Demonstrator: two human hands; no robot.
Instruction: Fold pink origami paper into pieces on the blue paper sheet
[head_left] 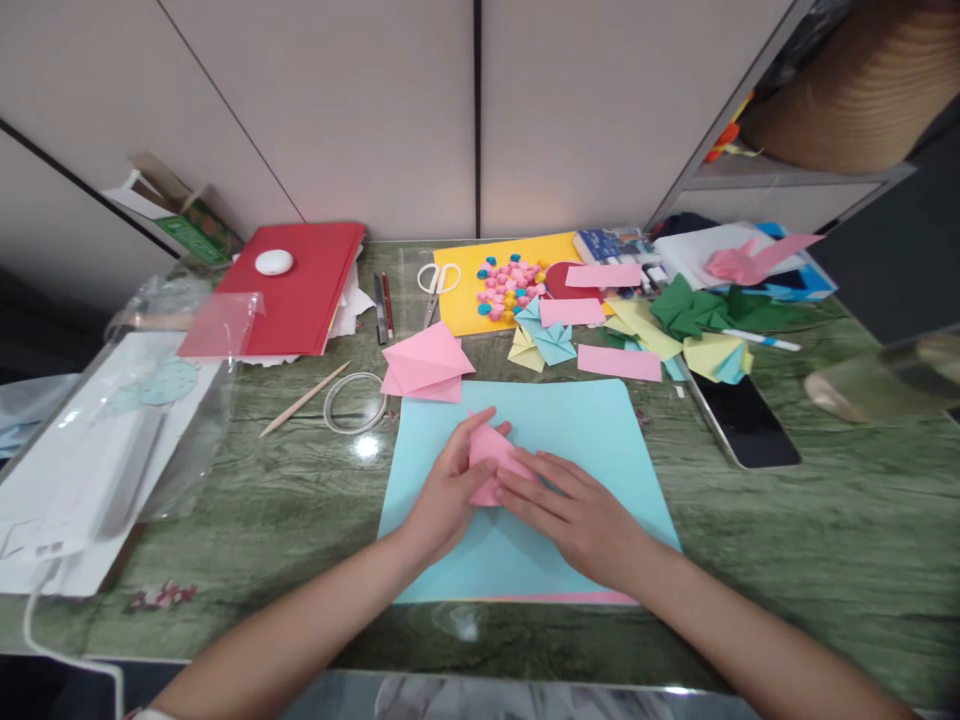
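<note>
One pink paper (493, 445), over the blue sheet (600, 565) on the counter (787, 560). Your left hand (448, 480): grip closed on it. Your right hand (577, 508): fingers laid on its right side, pinch indeterminable. Best practice: edges aligned, creases pressed evenly.

Pink paper (487, 446): left hand (452, 475) and right hand (574, 510) cover parts of it, I can't make out all its folds. Far end of the phone (750, 428) is hidden under folded paper (712, 354). Woven brown thing (855, 95), top right, runs out of view; can't tell what. Clear container (885, 378), far right: cut off, blurry. White cable (73, 658) exits bottom edge. Green box (196, 236) lettering too small to read.
</note>
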